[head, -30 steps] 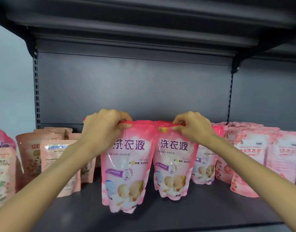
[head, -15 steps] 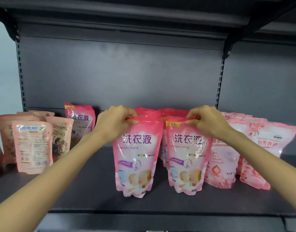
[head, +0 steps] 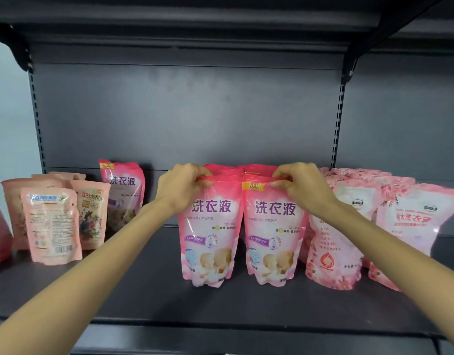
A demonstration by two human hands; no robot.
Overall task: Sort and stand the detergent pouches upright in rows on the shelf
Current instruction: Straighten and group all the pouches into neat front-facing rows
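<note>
So the dark grey shelf (head: 149, 298) takes up most of the view, with a matching back panel (head: 185, 114) behind it and another shelf deck overhead. On the right there's a packed cluster of pale pink floral pouches (head: 410, 226) leaning a bit, sitting just beside the pair being handled, so no spare room on that side. Far left is a group of peach pouches (head: 51, 226), one turned back-side out, plus a lone pink pouch (head: 123, 193) standing against the back panel. In the middle, two matching pink detergent pouches stand upright and touching each other, purple lettering facing out: the left pouch (head: 210, 239) and the right pouch (head: 272, 242), which has a yellow NEW tag in its corner. More of the same pink ones are tucked right behind them. The left hand (head: 182, 188) is pinching the top seam of the left pouch, and the right hand (head: 303, 185) is pinching the top seam of the right one. Open deck lies between the middle pair and the peach group, and along the near edge.
</note>
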